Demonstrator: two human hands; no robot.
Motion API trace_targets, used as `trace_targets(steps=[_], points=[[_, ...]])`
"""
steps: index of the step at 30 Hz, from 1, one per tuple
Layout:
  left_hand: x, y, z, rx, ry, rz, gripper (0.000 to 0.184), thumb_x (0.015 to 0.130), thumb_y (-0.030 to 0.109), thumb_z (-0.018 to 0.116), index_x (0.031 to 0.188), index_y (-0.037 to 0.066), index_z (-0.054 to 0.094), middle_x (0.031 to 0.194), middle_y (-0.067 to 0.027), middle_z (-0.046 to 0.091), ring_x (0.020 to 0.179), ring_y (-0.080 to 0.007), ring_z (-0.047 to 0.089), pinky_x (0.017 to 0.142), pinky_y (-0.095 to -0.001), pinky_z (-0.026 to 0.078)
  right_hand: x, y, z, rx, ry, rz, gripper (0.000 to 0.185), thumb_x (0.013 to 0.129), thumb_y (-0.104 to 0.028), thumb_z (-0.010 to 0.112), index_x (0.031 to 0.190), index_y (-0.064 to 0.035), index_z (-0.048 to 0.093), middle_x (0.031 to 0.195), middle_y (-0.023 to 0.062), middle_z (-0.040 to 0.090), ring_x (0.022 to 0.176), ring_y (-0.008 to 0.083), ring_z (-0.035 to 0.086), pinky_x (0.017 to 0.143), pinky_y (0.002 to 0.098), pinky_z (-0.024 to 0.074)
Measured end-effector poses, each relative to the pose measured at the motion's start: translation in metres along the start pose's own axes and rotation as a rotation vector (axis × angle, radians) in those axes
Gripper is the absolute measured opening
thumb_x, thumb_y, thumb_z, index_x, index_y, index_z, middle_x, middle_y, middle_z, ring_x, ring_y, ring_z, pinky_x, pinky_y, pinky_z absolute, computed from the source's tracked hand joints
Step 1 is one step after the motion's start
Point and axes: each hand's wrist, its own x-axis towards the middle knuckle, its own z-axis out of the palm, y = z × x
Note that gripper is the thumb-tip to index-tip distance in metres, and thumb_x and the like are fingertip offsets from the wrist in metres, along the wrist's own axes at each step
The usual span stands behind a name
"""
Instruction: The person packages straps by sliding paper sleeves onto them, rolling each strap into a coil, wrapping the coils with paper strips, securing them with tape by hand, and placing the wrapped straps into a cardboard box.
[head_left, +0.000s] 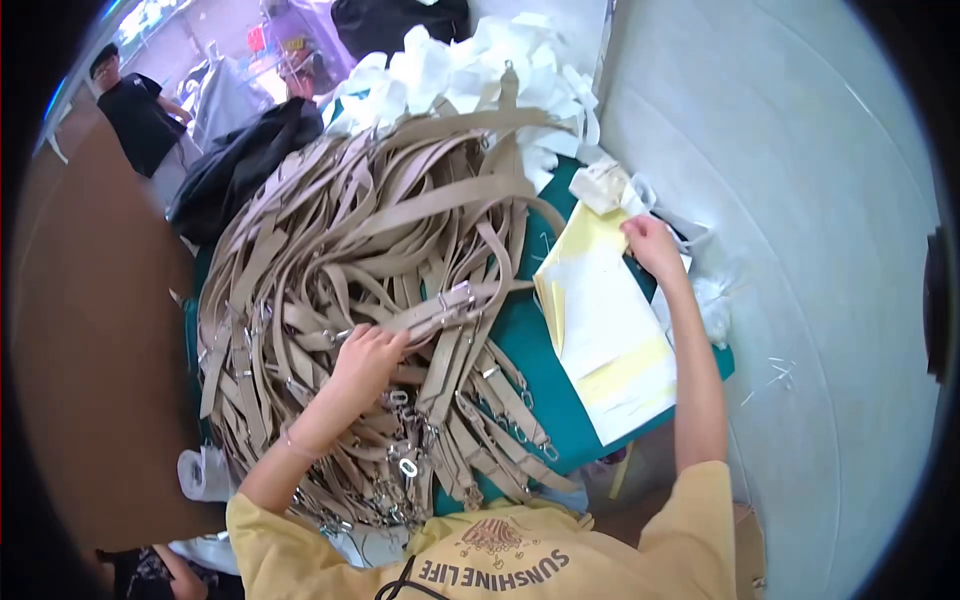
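A large heap of beige webbing straps (400, 205) with metal buckles and clips lies on the green table. My left hand (370, 358) is at the near middle of the heap, its fingers curled over a beige strap (430, 312) with a silver buckle. Part of its grip is hidden by the back of the hand. To the right of the heap lies a stack of white and yellow paper sheets (610, 330). My right hand (652, 243) pinches the upper right edge of these papers, close to a crumpled cream-coloured bundle (602, 187).
White scraps (480, 70) are piled at the back of the green table (515, 350). Black cloth (250, 165) lies at the far left, and a white roll (203, 473) sits at the near left. Clear plastic (712, 305) is at the right edge. A person (140, 120) stands back left.
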Motion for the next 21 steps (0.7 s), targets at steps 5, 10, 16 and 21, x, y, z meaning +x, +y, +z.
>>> trace_targets(steps=[5, 10, 16, 21], points=[[0.006, 0.013, -0.022, -0.22, 0.33, -0.05, 0.01, 0.076, 0.003, 0.058, 0.085, 0.004, 0.054, 0.081, -0.0102, 0.058, 0.082, -0.0284, 0.055, 0.078, -0.0377, 0.04, 0.038, -0.027, 0.041, 0.319, -0.247, -0.051, 0.028, 0.089, -0.023, 0.05, 0.091, 0.0019, 0.062, 0.081, 0.0149, 0.064, 0.071, 0.0245, 0.064, 0.066, 0.0339, 0.051], [-0.016, 0.012, -0.061, -0.479, 0.517, -0.404, 0.007, 0.088, 0.009, 0.049, 0.086, 0.002, 0.05, 0.078, -0.01, 0.052, 0.076, -0.0223, 0.051, 0.072, -0.0331, 0.039, 0.155, -0.019, 0.118, 1.207, -0.254, 0.42, 0.038, 0.091, -0.021, 0.051, 0.118, 0.0057, 0.046, 0.11, 0.0242, 0.055, 0.096, 0.0321, 0.058, 0.082, 0.0355, 0.0506], [-0.068, -0.033, -0.061, -1.212, 0.708, -0.587, 0.022, 0.085, 0.018, 0.059, 0.093, 0.008, 0.042, 0.083, 0.0007, 0.045, 0.076, -0.0086, 0.044, 0.067, -0.0232, 0.038, 0.256, 0.004, 0.185, 1.327, 0.299, 0.818, 0.043, 0.082, -0.028, 0.067, 0.115, -0.0065, 0.049, 0.106, 0.0108, 0.054, 0.076, 0.0285, 0.054, 0.061, 0.0384, 0.0499], [-0.076, -0.049, -0.072, -1.101, 0.732, -0.648, 0.037, 0.07, -0.005, 0.062, 0.095, 0.008, 0.038, 0.09, -0.0029, 0.043, 0.08, -0.0099, 0.046, 0.074, -0.0216, 0.037, 0.315, 0.049, 0.225, 0.976, 0.603, 0.548, 0.027, 0.075, -0.026, 0.072, 0.086, -0.0046, 0.058, 0.078, 0.0117, 0.06, 0.066, 0.0228, 0.057, 0.059, 0.0347, 0.0466]])
